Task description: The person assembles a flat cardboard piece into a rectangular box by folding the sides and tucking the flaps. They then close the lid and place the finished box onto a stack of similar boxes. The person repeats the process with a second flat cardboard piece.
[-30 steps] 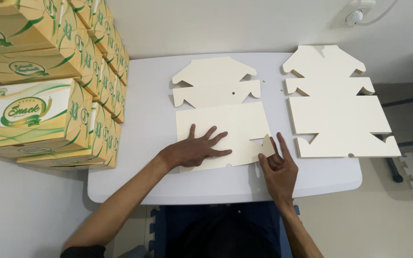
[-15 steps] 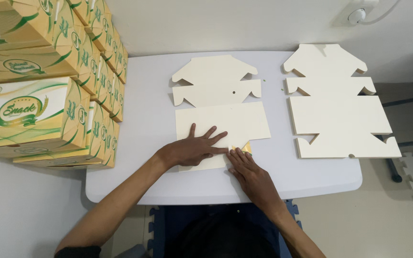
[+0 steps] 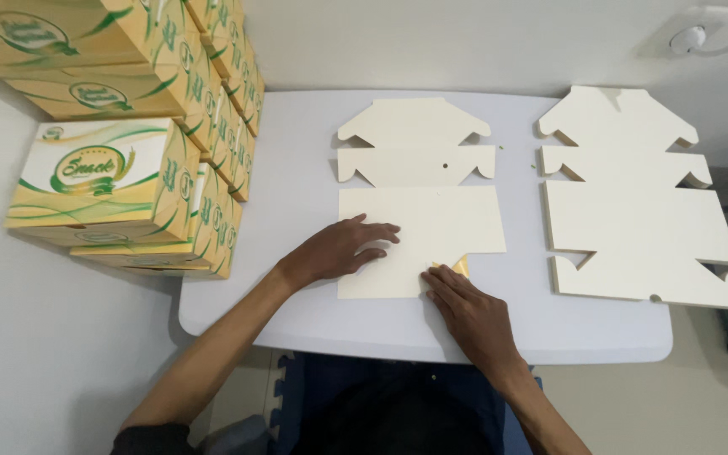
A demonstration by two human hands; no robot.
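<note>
**A:** What do I have under the hands?

**B:** My left hand (image 3: 339, 248) lies flat, palm down, fingers spread and relaxed, pressing on the flat cream box blank (image 3: 419, 211) in the middle of the white table (image 3: 297, 177). It grips nothing; the card simply sits beneath the fingers and stretches away beyond their tips.

**A:** And the other one?

**B:** My right hand (image 3: 469, 316) rests on the near right corner of that same blank. Its fingertips bear on a small folded flap (image 3: 457, 266) whose yellow printed side shows just past them. The fingers are extended, not clenched; whether they pinch the flap or only press it, I cannot tell.

**A:** Around them?

**B:** To the right of the right fingers, apart from them, lies a stack of cream blanks (image 3: 642, 211) of the same cut. Left of the left fingers, well clear, stand piled yellow-and-green assembled boxes (image 3: 128, 177), at the table's left edge.
</note>
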